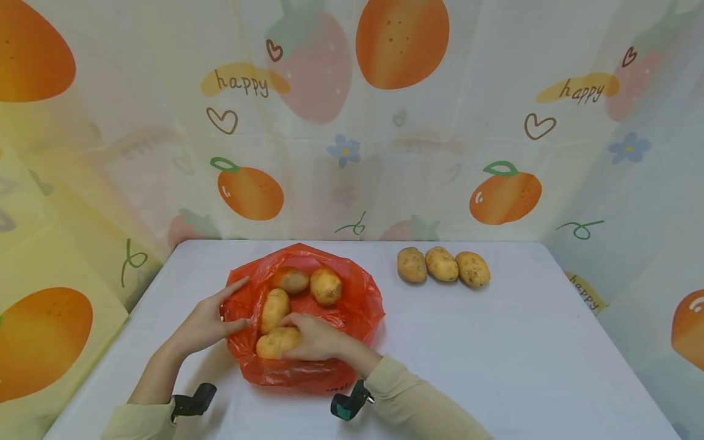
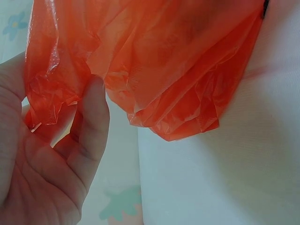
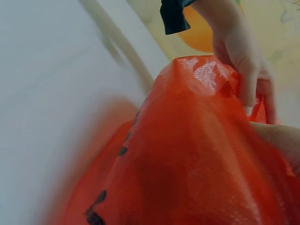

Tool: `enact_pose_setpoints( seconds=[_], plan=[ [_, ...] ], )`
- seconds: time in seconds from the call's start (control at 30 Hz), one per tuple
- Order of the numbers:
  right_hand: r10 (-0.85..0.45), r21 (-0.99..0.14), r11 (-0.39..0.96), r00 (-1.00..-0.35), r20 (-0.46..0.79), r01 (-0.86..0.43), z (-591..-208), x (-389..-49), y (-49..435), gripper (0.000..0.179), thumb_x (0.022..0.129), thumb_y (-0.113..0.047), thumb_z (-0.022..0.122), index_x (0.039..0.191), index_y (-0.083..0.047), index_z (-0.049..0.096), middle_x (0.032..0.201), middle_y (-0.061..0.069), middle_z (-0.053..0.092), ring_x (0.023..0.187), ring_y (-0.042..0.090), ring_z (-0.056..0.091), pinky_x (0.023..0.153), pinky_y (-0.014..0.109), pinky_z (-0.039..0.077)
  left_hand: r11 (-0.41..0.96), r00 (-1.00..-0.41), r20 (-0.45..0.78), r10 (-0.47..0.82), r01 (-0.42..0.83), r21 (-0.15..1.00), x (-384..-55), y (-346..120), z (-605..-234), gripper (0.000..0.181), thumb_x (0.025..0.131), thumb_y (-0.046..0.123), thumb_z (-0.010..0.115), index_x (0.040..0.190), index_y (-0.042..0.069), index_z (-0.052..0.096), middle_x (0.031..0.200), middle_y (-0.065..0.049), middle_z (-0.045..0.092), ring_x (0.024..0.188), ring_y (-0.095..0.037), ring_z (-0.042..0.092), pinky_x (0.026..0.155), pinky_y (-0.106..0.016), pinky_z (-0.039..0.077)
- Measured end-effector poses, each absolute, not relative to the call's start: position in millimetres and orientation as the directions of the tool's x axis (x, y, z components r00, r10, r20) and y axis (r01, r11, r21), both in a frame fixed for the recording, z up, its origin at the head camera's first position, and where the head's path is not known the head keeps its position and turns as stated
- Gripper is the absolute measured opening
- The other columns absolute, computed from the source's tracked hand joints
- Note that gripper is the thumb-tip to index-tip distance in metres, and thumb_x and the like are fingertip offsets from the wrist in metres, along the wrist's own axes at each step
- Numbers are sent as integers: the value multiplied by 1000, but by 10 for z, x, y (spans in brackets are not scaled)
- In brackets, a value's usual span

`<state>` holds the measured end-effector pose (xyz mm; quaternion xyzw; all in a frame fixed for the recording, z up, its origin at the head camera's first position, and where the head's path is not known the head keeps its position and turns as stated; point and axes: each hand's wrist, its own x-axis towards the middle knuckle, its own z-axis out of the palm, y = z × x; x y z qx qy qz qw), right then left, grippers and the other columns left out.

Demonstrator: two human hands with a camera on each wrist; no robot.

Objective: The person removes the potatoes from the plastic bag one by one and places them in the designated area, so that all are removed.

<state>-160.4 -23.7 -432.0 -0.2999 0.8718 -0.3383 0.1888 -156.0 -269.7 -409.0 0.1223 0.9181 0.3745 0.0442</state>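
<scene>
A red plastic bag (image 1: 360,293) lies with its mouth spread wide on the white table, and several potatoes sit inside it. At the bag's left rim, my left hand (image 1: 205,322) holds the plastic between thumb and fingers; the left wrist view shows these fingers (image 2: 96,122) bent around the crumpled film. Reaching into the bag, my right hand (image 1: 316,338) grips a potato (image 1: 275,343) near the front left of the opening. Another potato (image 1: 275,310) lies just behind that one. In the right wrist view the bag wall hides the right fingertips and the potato.
Three potatoes stand in a row at the back right of the table (image 1: 495,354), the nearest to the bag being a potato (image 1: 411,265). Behind the table hangs a fruit-printed cloth (image 1: 407,153). A black wrist camera (image 1: 195,400) sits on the left wrist.
</scene>
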Motion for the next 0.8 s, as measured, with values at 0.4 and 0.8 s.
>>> enact_pose_setpoints(
  seconds=[0.4,0.8],
  plan=[
    [-645,-712,569,-760,-77,-411,-4248,-1622,-103,55,78,-41,70,125,-21,49,119,-8,52,105,7,49,90,26,45,690,-967,0,253,180,701,-1571,-2699,-4106,77,79,26,72,144,24,31,127,-21,50,101,-29,55,76,-38,54],
    [-594,-736,546,-805,-4,-400,-4124,-1604,16,59,77,-42,71,128,-24,47,119,-12,53,109,7,48,94,29,44,696,-967,3,255,186,693,-1572,-2712,-4113,77,79,26,72,144,23,30,127,-20,50,100,-28,55,77,-38,54]
  ],
)
